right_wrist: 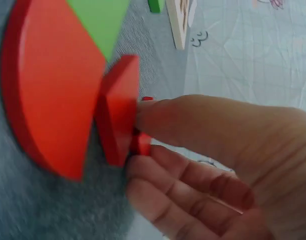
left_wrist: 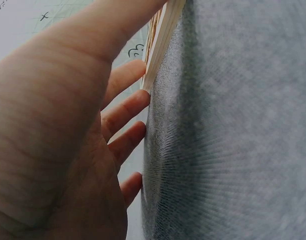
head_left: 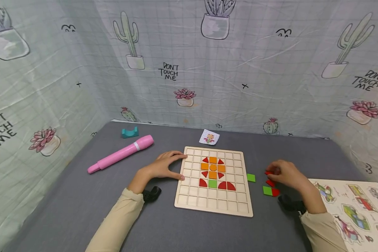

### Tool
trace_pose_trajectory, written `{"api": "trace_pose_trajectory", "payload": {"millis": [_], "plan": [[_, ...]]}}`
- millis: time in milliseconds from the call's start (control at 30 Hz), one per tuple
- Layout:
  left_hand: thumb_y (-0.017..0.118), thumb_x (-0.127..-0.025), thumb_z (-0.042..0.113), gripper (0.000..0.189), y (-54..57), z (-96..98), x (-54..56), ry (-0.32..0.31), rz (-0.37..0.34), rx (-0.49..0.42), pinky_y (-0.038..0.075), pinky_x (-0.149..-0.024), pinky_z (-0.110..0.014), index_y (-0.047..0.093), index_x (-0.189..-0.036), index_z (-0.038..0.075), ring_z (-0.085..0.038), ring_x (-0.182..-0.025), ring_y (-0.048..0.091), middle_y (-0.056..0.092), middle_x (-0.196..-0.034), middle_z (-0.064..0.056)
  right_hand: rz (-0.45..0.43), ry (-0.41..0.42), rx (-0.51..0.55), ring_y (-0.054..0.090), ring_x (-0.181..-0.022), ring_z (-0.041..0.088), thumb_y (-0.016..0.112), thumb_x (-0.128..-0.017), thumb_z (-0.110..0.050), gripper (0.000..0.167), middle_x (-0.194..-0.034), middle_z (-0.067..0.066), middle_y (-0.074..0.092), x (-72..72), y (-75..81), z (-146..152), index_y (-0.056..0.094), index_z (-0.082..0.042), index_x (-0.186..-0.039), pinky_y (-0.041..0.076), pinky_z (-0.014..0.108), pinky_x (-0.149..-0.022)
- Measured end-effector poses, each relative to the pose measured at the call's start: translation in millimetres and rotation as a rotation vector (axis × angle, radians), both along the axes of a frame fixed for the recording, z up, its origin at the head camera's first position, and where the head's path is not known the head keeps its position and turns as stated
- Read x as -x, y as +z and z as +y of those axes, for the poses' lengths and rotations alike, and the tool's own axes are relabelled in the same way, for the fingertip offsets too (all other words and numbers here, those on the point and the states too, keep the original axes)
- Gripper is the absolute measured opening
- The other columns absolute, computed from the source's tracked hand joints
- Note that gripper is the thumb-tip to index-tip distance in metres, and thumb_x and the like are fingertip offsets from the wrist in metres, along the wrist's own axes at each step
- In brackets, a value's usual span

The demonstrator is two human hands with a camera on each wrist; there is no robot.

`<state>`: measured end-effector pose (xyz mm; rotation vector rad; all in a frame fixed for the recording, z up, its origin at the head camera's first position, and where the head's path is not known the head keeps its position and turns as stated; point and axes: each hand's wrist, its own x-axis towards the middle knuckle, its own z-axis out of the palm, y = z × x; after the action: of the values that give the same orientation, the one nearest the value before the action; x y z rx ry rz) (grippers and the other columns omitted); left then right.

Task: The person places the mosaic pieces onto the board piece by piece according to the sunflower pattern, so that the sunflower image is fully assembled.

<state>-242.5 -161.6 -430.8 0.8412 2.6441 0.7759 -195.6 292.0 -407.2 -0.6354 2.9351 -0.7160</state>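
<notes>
Beige fabric sleeves (head_left: 118, 217) lead to a left hand (head_left: 161, 166) at the board and a right hand (head_left: 284, 171) among loose pieces

On the dark grey surface (head_left: 151, 224), the left fingers lie spread and fairly straight, empty of any piece, with thumb and forefinger touching the left rim of the square pale-wood grid board (head_left: 209, 202). Right thumb and fingers close narrowly around a small red piece (right_wrist: 141, 143) to the right of the board. Beside it lie a red wedge-shaped piece (right_wrist: 119, 110), a red quarter-round piece (right_wrist: 55, 95) and a bright green square tile (head_left: 267, 190); another green square (head_left: 251, 177) sits just beside the board's right edge.

Picking up the red piece seems to be the step in hand. It would go best with a light pinch on the edges and a straight lift, since a sideways drag could jostle the wedge. Light pressure from the left hand should be enough to steady the board.

Only the head view shows the orange, red and green pattern on the grid and the small white flower-picture card (head_left: 209, 137) behind it. The right wrist view reveals the pieces' thickness and the pinch, largely hidden from above; the left wrist view shows fingertips down beside the board's side edge. How firmly the red piece is gripped, I cannot tell.
</notes>
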Motion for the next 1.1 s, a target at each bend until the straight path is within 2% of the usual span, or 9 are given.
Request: {"api": "trace_pose_trajectory", "payload": {"millis": [267, 600, 833, 1100], "plan": [[0.077, -0.080, 0.046, 0.081, 0.8, -2.2, -0.1, -0.007, 0.018, 0.007, 0.019, -0.112, -0.059, 0.044, -0.148, 0.019, -0.034, -0.138, 0.031, 0.039, -0.148, -0.009, -0.055, 0.009, 0.040, 0.053, -0.068, 0.012, 0.070, -0.080, 0.002, 0.020, -0.082, 0.007, 0.060, 1.2, 0.6, -4, 0.067, 0.008, -0.099, 0.046, 0.029, -0.058], [0.077, -0.079, 0.048, 0.081, 0.5, -0.6, 0.6, -0.002, 0.019, 0.013, 0.018, -0.112, -0.058, 0.044, -0.147, 0.019, -0.033, -0.138, 0.031, 0.039, -0.148, -0.008, -0.059, 0.038, 0.048, 0.051, -0.062, 0.008, 0.072, -0.083, -0.002, 0.028, -0.081, 0.005, 0.060, 0.3, 2.2, -5, 0.063, 0.011, -0.107, 0.045, 0.028, -0.056], [0.077, -0.080, 0.047, 0.080, 1.0, -0.9, 0.0, -0.001, 0.018, 0.023, 0.017, -0.113, -0.058, 0.044, -0.147, 0.019, -0.033, -0.139, 0.031, 0.039, -0.148, -0.008, -0.055, 0.064, 0.039, 0.051, -0.065, 0.007, 0.071, -0.083, -0.003, 0.028, -0.086, 0.008, 0.060, -2.5, 8.4, -13, 0.064, 0.010, -0.107, 0.045, 0.027, -0.057], [0.077, -0.080, 0.048, 0.081, 2.4, 0.1, -0.3, -0.001, -0.005, 0.025, 0.017, -0.112, -0.060, 0.043, -0.148, 0.019, -0.034, -0.139, 0.030, 0.038, -0.149, -0.009, -0.017, 0.108, 0.030, 0.046, -0.067, 0.004, 0.071, -0.084, -0.003, 0.019, -0.093, 0.006, 0.059, -11.3, 18.2, -31, 0.068, 0.001, -0.103, 0.044, 0.026, -0.058]]}}
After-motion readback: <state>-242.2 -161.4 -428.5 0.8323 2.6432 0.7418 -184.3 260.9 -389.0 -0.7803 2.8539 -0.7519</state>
